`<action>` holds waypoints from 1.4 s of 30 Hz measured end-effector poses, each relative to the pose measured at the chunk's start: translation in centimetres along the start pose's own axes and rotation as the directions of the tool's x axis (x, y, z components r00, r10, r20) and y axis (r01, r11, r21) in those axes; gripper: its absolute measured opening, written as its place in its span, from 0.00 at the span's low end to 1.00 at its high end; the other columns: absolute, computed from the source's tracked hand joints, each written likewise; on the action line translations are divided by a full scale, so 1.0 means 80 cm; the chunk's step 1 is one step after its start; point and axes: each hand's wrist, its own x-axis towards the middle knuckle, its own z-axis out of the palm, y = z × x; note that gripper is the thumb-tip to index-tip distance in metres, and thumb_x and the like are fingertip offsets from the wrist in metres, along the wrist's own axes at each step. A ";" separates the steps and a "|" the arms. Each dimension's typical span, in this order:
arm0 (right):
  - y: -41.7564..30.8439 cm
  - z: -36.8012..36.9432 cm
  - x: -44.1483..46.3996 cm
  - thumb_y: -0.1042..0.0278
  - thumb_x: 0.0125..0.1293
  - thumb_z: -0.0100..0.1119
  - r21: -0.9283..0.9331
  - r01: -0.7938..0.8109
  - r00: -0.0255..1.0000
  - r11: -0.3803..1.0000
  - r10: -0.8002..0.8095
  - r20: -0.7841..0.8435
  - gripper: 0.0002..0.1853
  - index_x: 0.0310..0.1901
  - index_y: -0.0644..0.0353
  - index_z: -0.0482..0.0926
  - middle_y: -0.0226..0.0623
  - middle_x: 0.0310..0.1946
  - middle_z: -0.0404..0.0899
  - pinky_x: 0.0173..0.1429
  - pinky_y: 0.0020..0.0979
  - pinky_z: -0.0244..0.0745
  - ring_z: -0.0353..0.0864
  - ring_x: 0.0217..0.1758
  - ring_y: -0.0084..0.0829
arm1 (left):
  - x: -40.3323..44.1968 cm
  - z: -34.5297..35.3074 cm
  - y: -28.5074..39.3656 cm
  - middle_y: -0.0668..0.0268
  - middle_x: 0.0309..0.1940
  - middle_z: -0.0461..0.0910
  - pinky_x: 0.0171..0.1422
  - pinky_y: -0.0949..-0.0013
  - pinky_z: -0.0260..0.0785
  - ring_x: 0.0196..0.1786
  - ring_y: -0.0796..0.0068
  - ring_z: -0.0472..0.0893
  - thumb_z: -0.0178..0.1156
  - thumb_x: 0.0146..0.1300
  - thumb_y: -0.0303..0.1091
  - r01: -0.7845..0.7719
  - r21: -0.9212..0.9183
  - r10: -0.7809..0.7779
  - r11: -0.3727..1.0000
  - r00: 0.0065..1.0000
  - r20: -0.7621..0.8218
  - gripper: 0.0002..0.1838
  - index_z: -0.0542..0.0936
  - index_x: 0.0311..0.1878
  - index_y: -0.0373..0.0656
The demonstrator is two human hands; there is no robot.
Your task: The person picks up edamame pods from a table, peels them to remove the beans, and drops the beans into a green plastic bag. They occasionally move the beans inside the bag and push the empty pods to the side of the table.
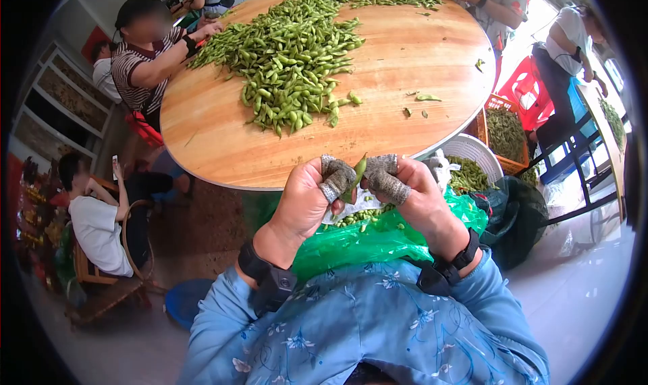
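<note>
A green pod (pixel 360 172) is pinched between my two hands, just in front of the round wooden table's near edge. My left hand (pixel 307 193), with grey coverings on thumb and finger, is closed on the pod from the left. From the right, my right hand (pixel 415 189), its fingertips covered the same way, is closed against the same pod. Below my hands, shelled beans (pixel 364 216) lie on white and green plastic (pixel 351 246) over my lap. A large heap of pods (pixel 290 61) covers the middle and back of the round table (pixel 223 142).
A white basket of pods (pixel 469 172) and an orange crate (pixel 506 132) stand right of my hands. A person in a striped shirt (pixel 145 68) reaches to the heap at the left. Another person (pixel 101 230) sits lower left. Others are at the back and right.
</note>
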 end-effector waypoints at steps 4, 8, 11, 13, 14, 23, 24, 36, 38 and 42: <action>-0.002 0.004 -0.005 0.65 0.61 0.53 -0.002 0.027 0.999 1.000 -0.027 0.018 0.10 0.36 0.65 0.74 0.28 0.30 0.76 0.42 0.21 0.66 0.71 0.35 0.17 | -0.004 0.006 -0.005 0.65 0.20 0.74 0.20 0.83 0.60 0.19 0.83 0.71 0.56 0.57 0.30 -0.024 0.040 0.025 0.999 0.999 -0.025 0.05 0.72 0.31 0.40; 0.001 0.003 -0.007 0.65 0.60 0.53 0.003 0.005 1.000 1.000 -0.005 -0.008 0.10 0.36 0.64 0.74 0.27 0.30 0.76 0.41 0.22 0.65 0.71 0.34 0.17 | -0.006 0.012 -0.006 0.65 0.19 0.74 0.20 0.83 0.60 0.18 0.84 0.70 0.57 0.56 0.30 -0.050 0.066 0.054 0.997 0.997 -0.059 0.05 0.72 0.31 0.40; 0.003 0.005 -0.008 0.65 0.60 0.54 0.013 0.001 1.000 1.000 0.000 -0.031 0.10 0.36 0.64 0.74 0.27 0.30 0.76 0.42 0.21 0.66 0.71 0.35 0.17 | -0.006 0.012 -0.008 0.66 0.20 0.74 0.20 0.83 0.59 0.18 0.86 0.68 0.55 0.56 0.24 -0.057 0.068 0.061 0.996 0.997 -0.054 0.03 0.72 0.33 0.38; 0.003 0.005 -0.009 0.66 0.60 0.54 0.039 0.006 0.999 0.999 -0.004 -0.040 0.10 0.36 0.64 0.74 0.27 0.31 0.76 0.42 0.21 0.66 0.71 0.35 0.17 | -0.006 0.012 -0.010 0.66 0.21 0.74 0.20 0.83 0.59 0.19 0.86 0.68 0.55 0.56 0.24 -0.060 0.067 0.064 0.996 0.996 -0.063 0.03 0.72 0.33 0.37; 0.003 0.003 -0.009 0.66 0.59 0.55 0.025 -0.004 0.999 1.000 0.005 -0.043 0.10 0.37 0.64 0.74 0.26 0.31 0.76 0.43 0.21 0.66 0.72 0.36 0.17 | -0.006 0.012 -0.011 0.66 0.21 0.74 0.20 0.83 0.59 0.19 0.86 0.68 0.55 0.56 0.23 -0.062 0.065 0.067 0.996 0.995 -0.072 0.03 0.72 0.33 0.37; 0.029 0.000 -0.004 0.72 0.58 0.54 0.108 -0.030 0.996 0.994 0.039 -0.083 0.05 0.35 0.63 0.75 0.24 0.29 0.76 0.36 0.19 0.64 0.70 0.32 0.15 | -0.004 0.007 -0.023 0.68 0.20 0.73 0.20 0.82 0.58 0.19 0.85 0.67 0.53 0.55 0.21 -0.066 -0.008 0.065 0.998 0.993 -0.097 0.02 0.71 0.32 0.38; 0.034 -0.001 -0.003 0.74 0.57 0.54 0.152 -0.040 0.993 0.988 0.056 -0.102 0.04 0.34 0.62 0.76 0.23 0.28 0.76 0.33 0.18 0.62 0.70 0.31 0.14 | -0.003 0.004 -0.026 0.68 0.20 0.73 0.20 0.82 0.58 0.19 0.85 0.67 0.53 0.55 0.21 -0.063 -0.007 0.062 0.998 0.994 -0.094 0.02 0.71 0.32 0.38; 0.033 -0.005 -0.003 0.71 0.57 0.54 0.125 0.007 0.967 0.992 0.025 -0.253 0.05 0.32 0.62 0.76 0.25 0.25 0.76 0.30 0.16 0.59 0.67 0.26 0.13 | -0.003 -0.003 -0.023 0.70 0.23 0.72 0.23 0.83 0.57 0.22 0.85 0.67 0.57 0.55 0.28 0.043 -0.052 -0.038 0.998 0.995 0.095 0.11 0.69 0.41 0.40; 0.031 -0.011 -0.004 0.71 0.57 0.54 0.108 0.012 0.964 0.994 0.017 -0.264 0.05 0.31 0.62 0.76 0.25 0.25 0.76 0.29 0.17 0.60 0.67 0.26 0.13 | -0.017 -0.012 -0.014 0.71 0.25 0.71 0.23 0.83 0.56 0.23 0.87 0.66 0.59 0.54 0.30 0.059 0.172 -0.072 0.983 0.995 0.072 0.16 0.68 0.45 0.39; 0.029 -0.017 -0.008 0.72 0.56 0.53 0.133 0.008 0.966 0.991 0.026 -0.256 0.04 0.31 0.62 0.76 0.26 0.24 0.76 0.28 0.17 0.60 0.68 0.25 0.14 | -0.049 -0.072 0.011 0.62 0.29 0.75 0.35 0.71 0.66 0.33 0.70 0.75 0.56 0.54 0.27 -0.053 0.963 0.320 0.263 0.947 -0.035 0.13 0.72 0.43 0.38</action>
